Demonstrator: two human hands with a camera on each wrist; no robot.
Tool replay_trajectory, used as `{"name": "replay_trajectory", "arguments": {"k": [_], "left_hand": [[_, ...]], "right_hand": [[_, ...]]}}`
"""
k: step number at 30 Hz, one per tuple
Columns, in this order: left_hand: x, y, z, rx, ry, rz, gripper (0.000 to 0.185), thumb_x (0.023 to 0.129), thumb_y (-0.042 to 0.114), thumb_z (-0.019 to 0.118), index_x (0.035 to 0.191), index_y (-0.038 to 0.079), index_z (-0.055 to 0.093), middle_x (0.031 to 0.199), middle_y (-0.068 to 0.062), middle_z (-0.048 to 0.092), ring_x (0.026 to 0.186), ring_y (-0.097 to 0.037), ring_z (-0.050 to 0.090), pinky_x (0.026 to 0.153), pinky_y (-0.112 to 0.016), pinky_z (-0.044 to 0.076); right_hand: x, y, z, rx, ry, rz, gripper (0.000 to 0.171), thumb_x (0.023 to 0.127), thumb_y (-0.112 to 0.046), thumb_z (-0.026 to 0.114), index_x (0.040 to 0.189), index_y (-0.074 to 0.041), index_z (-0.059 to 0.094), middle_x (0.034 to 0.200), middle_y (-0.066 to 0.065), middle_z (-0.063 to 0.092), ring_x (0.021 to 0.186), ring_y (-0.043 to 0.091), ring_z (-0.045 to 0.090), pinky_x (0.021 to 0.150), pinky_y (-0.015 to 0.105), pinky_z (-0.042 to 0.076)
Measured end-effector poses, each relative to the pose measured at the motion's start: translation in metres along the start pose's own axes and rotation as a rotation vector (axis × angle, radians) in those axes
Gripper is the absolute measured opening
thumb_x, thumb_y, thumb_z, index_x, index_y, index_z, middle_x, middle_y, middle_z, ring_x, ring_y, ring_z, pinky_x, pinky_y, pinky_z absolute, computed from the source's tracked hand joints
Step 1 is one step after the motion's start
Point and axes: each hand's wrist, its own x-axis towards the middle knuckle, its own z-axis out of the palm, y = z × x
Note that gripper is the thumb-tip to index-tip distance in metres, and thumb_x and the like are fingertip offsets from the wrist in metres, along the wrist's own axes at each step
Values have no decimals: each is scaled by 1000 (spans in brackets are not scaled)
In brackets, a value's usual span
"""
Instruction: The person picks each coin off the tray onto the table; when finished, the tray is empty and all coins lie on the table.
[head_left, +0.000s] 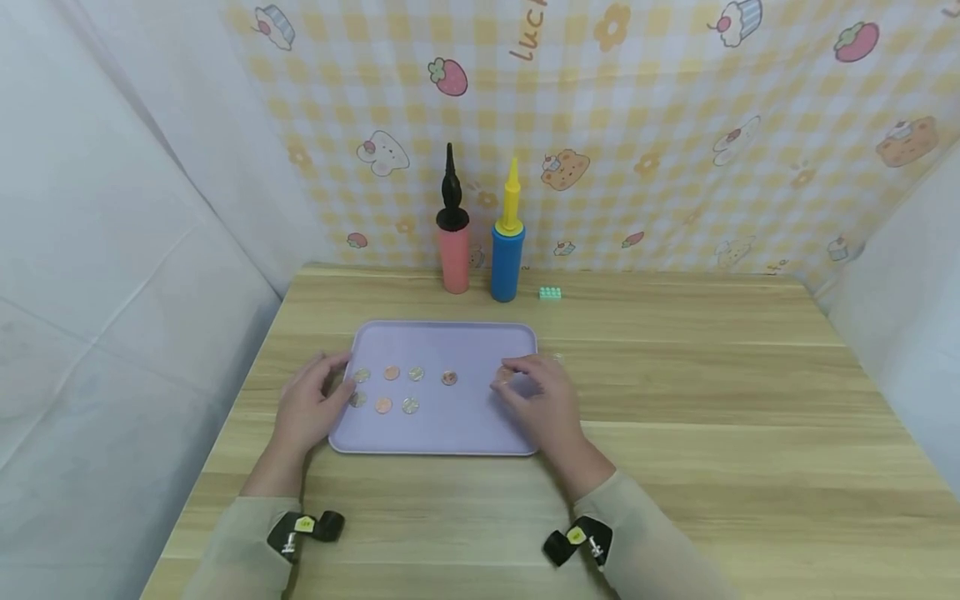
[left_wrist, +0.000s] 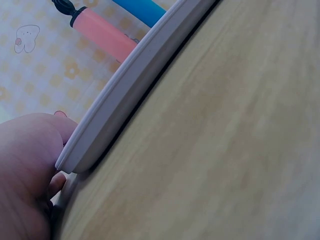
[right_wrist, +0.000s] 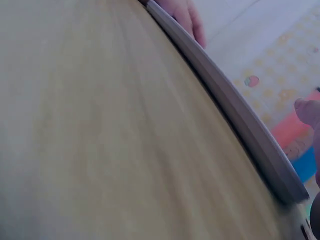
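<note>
Seven coins lie in two rows on the lilac tray (head_left: pixel 442 429); an eighth coin (head_left: pixel 504 375) sits pinched under the right hand (head_left: pixel 542 402), right of the rows. Left hand (head_left: pixel 309 407) rests loosely open against the tray's left rim on the counter (head_left: pixel 712 400).

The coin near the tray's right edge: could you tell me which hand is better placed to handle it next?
Probably the right hand: its fingertips already sit at that coin, while the left hand rests on the tray's far left edge.

open tabletop (head_left: pixel 712 400) right of tray (head_left: pixel 442 433), two pumps (head_left: pixel 480 242) & small block (head_left: pixel 550 292) crowd back edge, coins (head_left: pixel 397 387) on tray's left
</note>
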Motion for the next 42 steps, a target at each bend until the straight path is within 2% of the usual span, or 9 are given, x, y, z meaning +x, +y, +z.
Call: {"name": "replay_trajectory", "arguments": {"k": [6,13,17,21,26,30,36,42], "left_hand": [[0,2,-2,0,-3,-10,43,103,17,67,144,5,64,153,-25,56,153,-52,33,122,-75,14],[-1,1,-2,2,-1,-13,44,103,19,67,144,5,63,154,-26,55,153,-53,33,122,-75,14],[-1,0,-2,-1,0,-11,45,102,20,67,144,4,63,154,-26,55,153,-53,33,122,-75,14],[0,1,-2,-4,1,-9,44,103,21,67,144,4,64,154,-26,55,153,-54,32,122,-76,13],[0,2,-3,-3,1,-5,44,102,20,67,143,5,64,154,-26,54,152,-54,33,122,-76,13],[0,3,-2,1,7,5,43,102,19,68,143,5,65,153,-26,56,151,-54,34,122,-75,15],[0,4,-1,1,-6,-3,44,103,19,67,144,5,63,154,-26,55,152,-54,32,121,-76,15],[0,5,-2,1,-19,-31,44,103,20,66,145,6,63,156,-26,53,153,-53,31,122,-75,16]], "right_hand": [[7,20,-27,-8,50,125,30,82,-5,92,109,-2,80,106,11,79,98,31,72,88,47,58],[14,50,-56,-125,113,274,36,82,-5,92,114,1,77,113,20,76,106,39,70,95,53,56],[16,59,-73,-204,107,391,36,86,-9,90,118,2,76,118,22,74,113,41,68,100,54,54],[17,64,-84,-304,49,468,34,88,-18,90,115,0,78,115,20,75,110,38,67,104,53,48],[17,68,-90,-398,-14,462,28,86,-26,91,106,-7,82,107,14,79,100,34,65,106,52,38],[16,71,-92,-415,-46,471,24,88,-28,90,102,-10,84,104,10,80,97,32,63,107,53,35],[16,72,-94,-435,-88,492,24,90,-31,87,106,-13,85,107,7,81,104,32,66,109,54,33],[16,69,-96,-482,-139,505,31,94,-34,82,116,-12,83,117,12,79,112,37,65,108,58,33]]}}
